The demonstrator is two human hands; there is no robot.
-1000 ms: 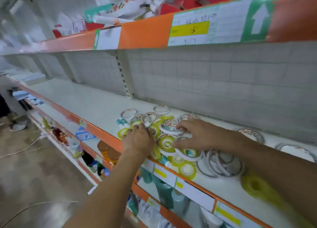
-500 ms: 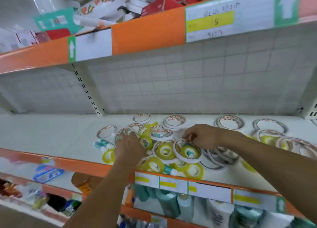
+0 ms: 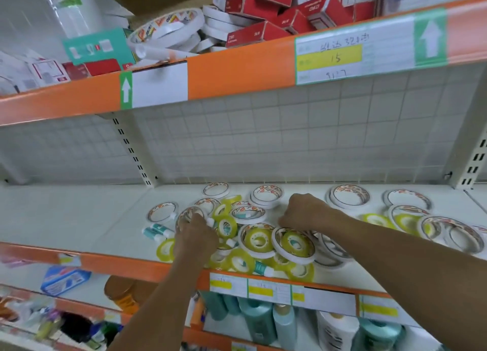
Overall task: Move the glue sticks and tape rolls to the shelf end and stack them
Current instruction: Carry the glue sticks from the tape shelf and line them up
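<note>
Fingers of the left hand (image 3: 196, 236) are curling down into the heap, pinching the near rim of a white tape roll (image 3: 190, 216) whose printed ring is tilting up just beyond the knuckles. The right hand (image 3: 307, 212) is lying knuckles-up with its fingers bent under; whether they are gripping anything I cannot tell, though the fingertips are touching a white roll with a yellow roll nested inside (image 3: 293, 244) just in front of them. Between the two hands roughly a dozen rolls are overlapping: about seven yellow tape rolls (image 3: 238, 261) and several white printed ones (image 3: 247, 213). Beyond the right hand five or six more white rolls are lying flat and mostly apart, the nearest (image 3: 347, 196) just past the wrist. Two teal-and-white glue sticks (image 3: 155, 230) are lying side by side just left of the left hand, a third (image 3: 263, 269) is poking out at the shelf's front edge below the heap, and others may be buried. Everything is resting on a pale shelf board (image 3: 79, 218) with an orange front lip (image 3: 110, 262) carrying yellow price labels, backed by a white wire grid. Above the hands an upper shelf is holding red boxes (image 3: 253, 6) and more white tape rolls; below, teal bottles (image 3: 257, 321) are standing in a row.
</note>
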